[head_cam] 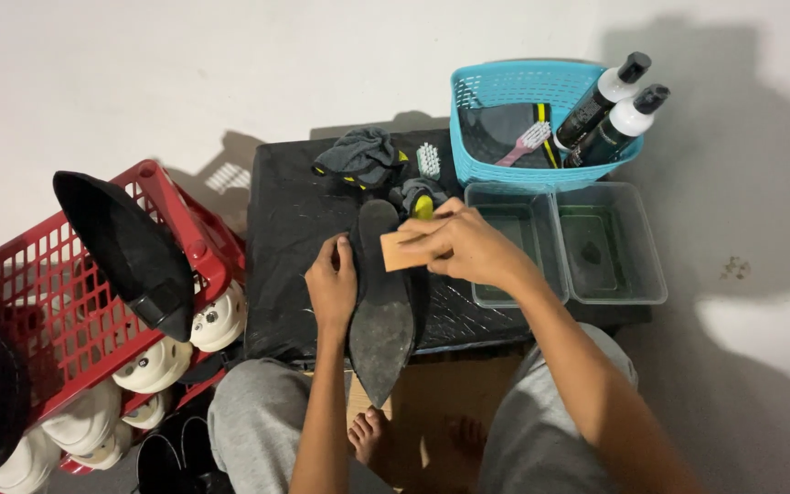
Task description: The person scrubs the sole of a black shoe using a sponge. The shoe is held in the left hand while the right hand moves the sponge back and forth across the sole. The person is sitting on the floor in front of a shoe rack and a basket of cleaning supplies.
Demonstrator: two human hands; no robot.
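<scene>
Centrally, left hand grips black pointed shoe by its edge, fingers curled around it, sole turned up, steadied for rubbing. Right hand pinches tan block flat against heel end of sole. Shoe rests on black-covered table, toe overhanging toward knees. Upper right: blue basket with 2 bottles, 2 clear tubs close by. Left: red crate, second black shoe.

A: Shoe under the left hand?
B: Black, dusty grey sole. Block in the right hand, tan.
A: Beyond the right hand?
B: Turquoise basket; pink toothbrush inside; two dark bottles, white shoulders, black caps. Two clear tubs, greenish.
A: Left of the left hand?
B: Red crate, black shoe on it, white shoes below. Grey cloth with yellow, black table cover.
</scene>
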